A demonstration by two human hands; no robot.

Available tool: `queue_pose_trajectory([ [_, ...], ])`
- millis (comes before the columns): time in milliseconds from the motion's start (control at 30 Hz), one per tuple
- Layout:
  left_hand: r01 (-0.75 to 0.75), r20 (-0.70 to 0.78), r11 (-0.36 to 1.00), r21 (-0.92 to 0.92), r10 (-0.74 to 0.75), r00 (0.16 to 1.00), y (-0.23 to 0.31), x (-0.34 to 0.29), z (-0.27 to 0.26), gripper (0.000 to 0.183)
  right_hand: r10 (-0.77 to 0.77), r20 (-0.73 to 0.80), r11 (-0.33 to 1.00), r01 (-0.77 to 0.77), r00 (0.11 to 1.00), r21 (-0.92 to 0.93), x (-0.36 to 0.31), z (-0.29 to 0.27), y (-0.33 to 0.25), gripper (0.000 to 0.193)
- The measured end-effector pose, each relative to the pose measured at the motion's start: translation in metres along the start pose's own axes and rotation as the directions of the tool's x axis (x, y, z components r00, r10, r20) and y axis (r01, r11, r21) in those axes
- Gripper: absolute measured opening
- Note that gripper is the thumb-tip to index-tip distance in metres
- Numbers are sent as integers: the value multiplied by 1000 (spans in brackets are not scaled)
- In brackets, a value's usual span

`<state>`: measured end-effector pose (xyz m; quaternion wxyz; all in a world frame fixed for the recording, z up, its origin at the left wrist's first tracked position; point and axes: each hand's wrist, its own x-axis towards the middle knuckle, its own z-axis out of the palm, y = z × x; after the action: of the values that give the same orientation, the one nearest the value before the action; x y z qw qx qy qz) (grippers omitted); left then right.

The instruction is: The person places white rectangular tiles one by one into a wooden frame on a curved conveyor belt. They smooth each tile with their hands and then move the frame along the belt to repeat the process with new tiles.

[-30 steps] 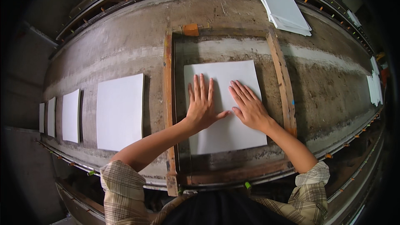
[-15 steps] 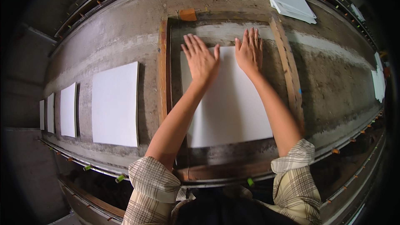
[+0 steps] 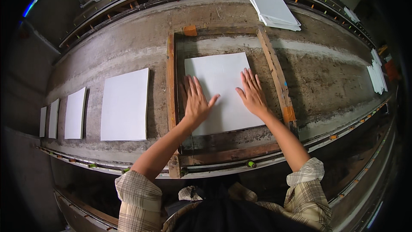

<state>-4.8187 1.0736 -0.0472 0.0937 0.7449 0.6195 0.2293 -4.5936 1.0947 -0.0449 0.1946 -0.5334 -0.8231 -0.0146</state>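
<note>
A white rectangular sheet (image 3: pixel 221 77) lies within a worn wooden frame (image 3: pixel 274 68) on the long table. My left hand (image 3: pixel 196 102) is over the sheet's left edge, palm down, its fingers spread and pointing away from me. On the right edge of the same sheet is my right hand (image 3: pixel 252 92), also palm down with thumb apart from the fingers. Neither hand grips anything. Whether the palms press on the sheet or hover just above it is hard to tell.
Left of the frame a white sheet (image 3: pixel 124 105) lies flat, with several more in a row beyond it. A stack of white sheets (image 3: pixel 277 8) sits at the far right, another pile (image 3: pixel 377 75) at the right end. Green and orange pegs (image 3: pixel 251 163) line the table's rail.
Both hands have drawn back toward me from the sheet's far edge to its sides. The view has shifted, so the table's far rail shows more.
</note>
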Motion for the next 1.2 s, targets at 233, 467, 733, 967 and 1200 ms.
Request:
queue_pose_trajectory([
  [233, -211, 325, 948, 239, 126, 937, 49, -49, -29, 102, -159, 198, 987, 151, 967, 56, -37, -32, -28, 63],
  [467, -125, 326, 956, 265, 33, 945, 37, 12, -12, 104, -283, 242, 958, 260, 928, 123, 7, -26, -13, 58],
  [733, 70, 105, 936, 345, -113, 988, -4, 128, 22, 97, -293, 102, 955, 288, 950, 66, 114, 30, 44, 51],
  [967, 87, 15, 975, 205, -92, 996, -4, 148, 29, 92, -153, -79, 986, 158, 985, 55, 149, 53, 63, 47],
  [1200, -154, -43, 985, 79, 158, 987, 4, 121, 20, 81, -72, -290, 997, 58, 954, -59, 131, 50, 61, 41],
])
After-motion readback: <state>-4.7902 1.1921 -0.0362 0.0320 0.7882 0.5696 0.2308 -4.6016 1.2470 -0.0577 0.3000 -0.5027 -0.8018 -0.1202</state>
